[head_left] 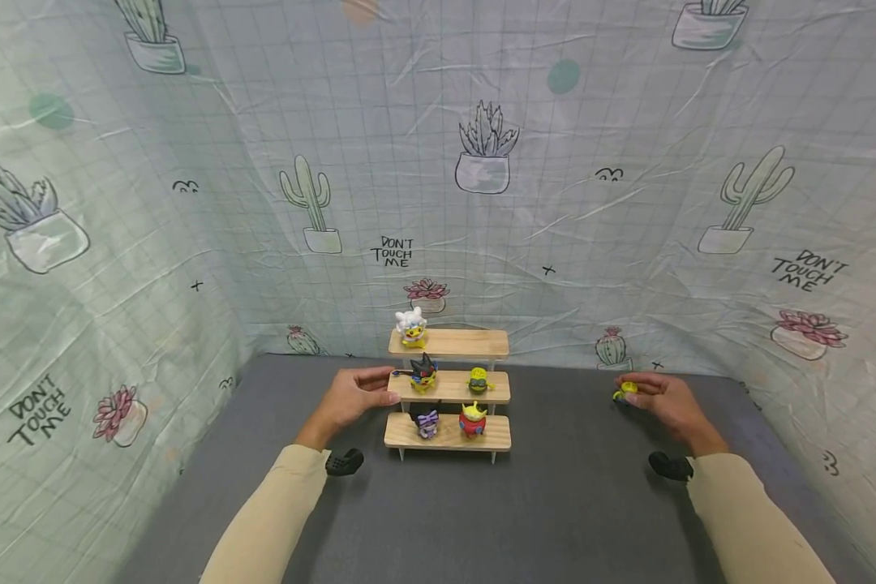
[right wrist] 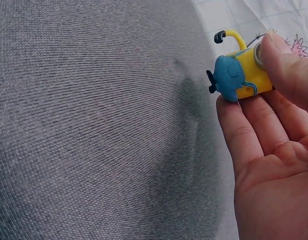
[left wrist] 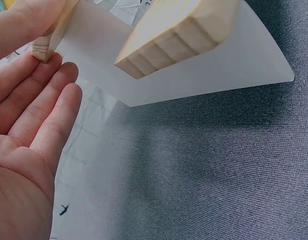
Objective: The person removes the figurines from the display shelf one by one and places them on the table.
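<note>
Figure in yellow and blue (right wrist: 243,75), tipped on its side, is at the upper right of the right-wrist view and right of centre in the head view. The right hand (head_left: 667,405) pinches it between thumb and fingers near the head end, a hold that seems chosen to keep its feet free; whether it touches the desk (head_left: 569,503) I cannot tell. Near the middle of the frame, the left hand (head_left: 354,401) has thumb and fingers closed on the left end of the middle board of a three-tier wooden stand (head_left: 448,388), probably to steady it. The stepped boards likely keep every row visible: a white-hooded figure (head_left: 411,328) at upper left, a black-eared figure (head_left: 424,374) and a green-and-yellow figure (head_left: 478,380) on the middle board, a purple-bowed figure (head_left: 428,424) and a red-bodied figure (head_left: 473,419) lowest. A cactus-print cloth (head_left: 555,219) hangs behind.
</note>
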The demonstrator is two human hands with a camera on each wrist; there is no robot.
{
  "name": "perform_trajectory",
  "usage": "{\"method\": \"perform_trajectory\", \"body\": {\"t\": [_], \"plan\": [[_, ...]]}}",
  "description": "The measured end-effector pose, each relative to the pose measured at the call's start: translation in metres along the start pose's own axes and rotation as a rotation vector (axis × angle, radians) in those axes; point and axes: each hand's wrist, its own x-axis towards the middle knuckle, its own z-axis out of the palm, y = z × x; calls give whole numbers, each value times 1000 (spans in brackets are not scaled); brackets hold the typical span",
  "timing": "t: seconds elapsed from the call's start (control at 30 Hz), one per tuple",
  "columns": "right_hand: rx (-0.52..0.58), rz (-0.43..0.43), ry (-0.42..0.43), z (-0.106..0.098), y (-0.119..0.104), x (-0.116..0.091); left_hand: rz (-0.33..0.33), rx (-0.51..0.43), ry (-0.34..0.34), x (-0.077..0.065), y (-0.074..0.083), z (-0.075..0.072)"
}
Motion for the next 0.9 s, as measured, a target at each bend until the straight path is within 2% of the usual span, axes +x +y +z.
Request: {"method": "perform_trajectory", "body": {"t": [0.9], "plan": [[20,38,-10,3,12,1,14,6,1,-2,2,0]]}}
